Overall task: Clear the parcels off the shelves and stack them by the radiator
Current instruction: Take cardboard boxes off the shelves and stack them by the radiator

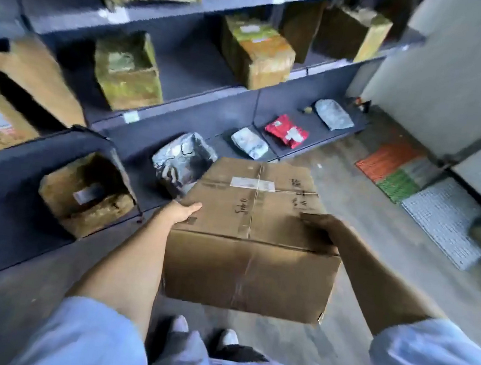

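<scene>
Both hands clasped on a brown cardboard box, carried clear of the shelves in front of the body and above the grey floor. Left hand wrapped over the box's upper left edge, thumb lying on the top face, fingers out of sight down the side. Right hand curled over the top right part of the lid, fingers bent and pressing on the cardboard. Box sealed with tape along the centre seam, a pale label near the far edge, dark handwriting scrawled beside it.

Dark shelves to the left and ahead, loaded with parcels. Silver foil-wrapped parcel on the lowest shelf, just beyond the box's far left corner. Further along that shelf: small grey bag, red bag, another grey bag. Green-brown wrapped parcel on the shelf above, orange-and-green one to its right. Worn brown parcel low at the left, tucked under a dark cover.

Orange, green and white mats flat on the floor at the right, by a grey wall. Light blue sleeves and pale shoes at the bottom edge. Whole view blurred.
</scene>
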Demonstrator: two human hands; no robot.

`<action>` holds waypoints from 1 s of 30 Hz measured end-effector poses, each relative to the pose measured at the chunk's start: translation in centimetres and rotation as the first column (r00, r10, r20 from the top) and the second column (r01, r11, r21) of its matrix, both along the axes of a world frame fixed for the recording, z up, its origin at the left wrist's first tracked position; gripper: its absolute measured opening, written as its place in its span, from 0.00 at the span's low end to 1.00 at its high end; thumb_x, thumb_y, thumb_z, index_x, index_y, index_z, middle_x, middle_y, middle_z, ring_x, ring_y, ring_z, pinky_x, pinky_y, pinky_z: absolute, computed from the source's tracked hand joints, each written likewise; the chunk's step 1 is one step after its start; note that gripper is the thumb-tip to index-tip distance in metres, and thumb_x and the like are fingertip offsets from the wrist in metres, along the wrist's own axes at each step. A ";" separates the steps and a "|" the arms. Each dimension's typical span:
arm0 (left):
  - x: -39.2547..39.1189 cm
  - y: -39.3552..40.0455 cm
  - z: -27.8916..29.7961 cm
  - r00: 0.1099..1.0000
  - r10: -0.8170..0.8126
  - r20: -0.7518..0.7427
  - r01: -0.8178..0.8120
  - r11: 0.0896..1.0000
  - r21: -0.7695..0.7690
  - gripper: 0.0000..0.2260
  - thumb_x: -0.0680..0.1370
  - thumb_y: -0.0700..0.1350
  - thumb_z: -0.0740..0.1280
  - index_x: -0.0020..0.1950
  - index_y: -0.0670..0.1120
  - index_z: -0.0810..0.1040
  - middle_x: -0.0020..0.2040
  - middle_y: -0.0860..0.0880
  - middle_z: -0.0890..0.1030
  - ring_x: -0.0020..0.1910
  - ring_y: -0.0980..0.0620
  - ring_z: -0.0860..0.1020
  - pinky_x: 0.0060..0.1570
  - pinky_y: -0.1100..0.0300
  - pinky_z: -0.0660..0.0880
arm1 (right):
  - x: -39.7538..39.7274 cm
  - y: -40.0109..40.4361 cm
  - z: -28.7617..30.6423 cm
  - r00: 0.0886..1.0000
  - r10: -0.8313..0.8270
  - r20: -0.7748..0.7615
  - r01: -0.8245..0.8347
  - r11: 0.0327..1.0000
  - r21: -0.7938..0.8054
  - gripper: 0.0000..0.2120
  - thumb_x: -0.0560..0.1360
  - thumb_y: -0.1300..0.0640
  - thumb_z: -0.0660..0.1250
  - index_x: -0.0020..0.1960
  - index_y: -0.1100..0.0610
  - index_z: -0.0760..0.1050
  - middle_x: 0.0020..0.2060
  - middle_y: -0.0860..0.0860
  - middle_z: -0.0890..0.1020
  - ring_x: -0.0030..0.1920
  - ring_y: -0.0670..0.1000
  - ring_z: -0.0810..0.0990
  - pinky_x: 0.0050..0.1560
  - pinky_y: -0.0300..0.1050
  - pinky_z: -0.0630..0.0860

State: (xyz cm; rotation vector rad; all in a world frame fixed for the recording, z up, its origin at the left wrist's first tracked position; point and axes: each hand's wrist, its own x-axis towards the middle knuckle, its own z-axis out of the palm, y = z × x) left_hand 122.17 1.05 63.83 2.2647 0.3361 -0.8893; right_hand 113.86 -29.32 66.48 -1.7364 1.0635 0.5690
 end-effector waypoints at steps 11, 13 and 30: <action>14.0 -34.6 1.4 0.847 -0.528 0.065 0.527 0.849 0.042 0.39 0.73 0.66 0.62 0.74 0.40 0.62 0.72 0.41 0.68 0.69 0.42 0.69 0.70 0.51 0.65 | -2.9 -25.1 1.7 0.805 -0.583 0.109 0.592 0.797 -0.116 0.32 0.63 0.41 0.76 0.58 0.60 0.74 0.42 0.53 0.78 0.41 0.54 0.76 0.40 0.42 0.69; 16.9 -40.1 1.3 0.819 -0.568 0.087 0.567 0.823 0.036 0.39 0.74 0.65 0.62 0.74 0.38 0.62 0.72 0.40 0.68 0.70 0.41 0.68 0.69 0.51 0.65 | -0.8 -29.5 1.9 0.785 -0.609 0.114 0.619 0.774 -0.129 0.36 0.63 0.40 0.76 0.62 0.62 0.73 0.47 0.54 0.77 0.44 0.54 0.75 0.44 0.43 0.68; 29.2 -87.9 -2.9 0.513 -0.858 0.031 0.852 0.513 0.108 0.37 0.74 0.65 0.62 0.71 0.36 0.66 0.70 0.37 0.70 0.68 0.38 0.69 0.69 0.48 0.66 | 5.1 -63.7 -0.2 0.476 -0.874 0.093 0.877 0.464 -0.127 0.34 0.67 0.42 0.74 0.65 0.61 0.73 0.63 0.54 0.77 0.64 0.54 0.74 0.56 0.42 0.67</action>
